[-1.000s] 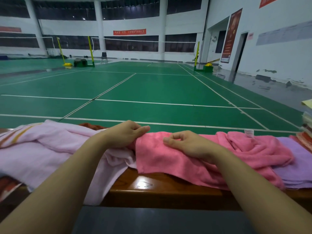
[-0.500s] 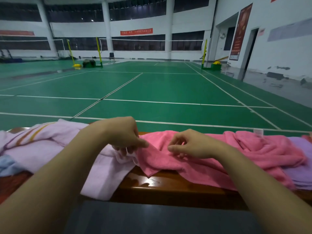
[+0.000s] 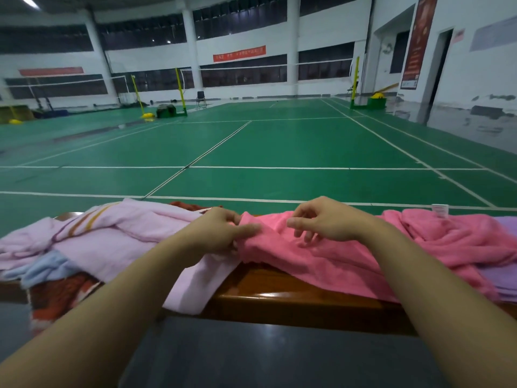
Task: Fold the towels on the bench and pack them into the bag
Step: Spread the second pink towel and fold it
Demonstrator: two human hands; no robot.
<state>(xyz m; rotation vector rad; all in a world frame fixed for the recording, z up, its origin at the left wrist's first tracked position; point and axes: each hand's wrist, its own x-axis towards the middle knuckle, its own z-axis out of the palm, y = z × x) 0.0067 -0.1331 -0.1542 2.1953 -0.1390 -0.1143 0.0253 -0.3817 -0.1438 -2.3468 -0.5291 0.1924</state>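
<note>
free: bench [image 3: 279, 296] front strip | blocked: pink towel [image 3: 335, 256] right, lilac towel [image 3: 126, 236] left

The bright pink terry-cloth towel [image 3: 349, 256] looks soft, matt and nubby. The pale lilac cloth towel with striped edging [image 3: 126, 236] is smoother and flat-woven. The brown varnished wooden bench [image 3: 279, 298] is glossy, and the green court floor [image 3: 279, 152] has a slight sheen.

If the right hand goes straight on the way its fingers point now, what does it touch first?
Most likely the left hand, which pinches the pink towel: the right hand points leftward just above it. Depth is unclear.
</note>
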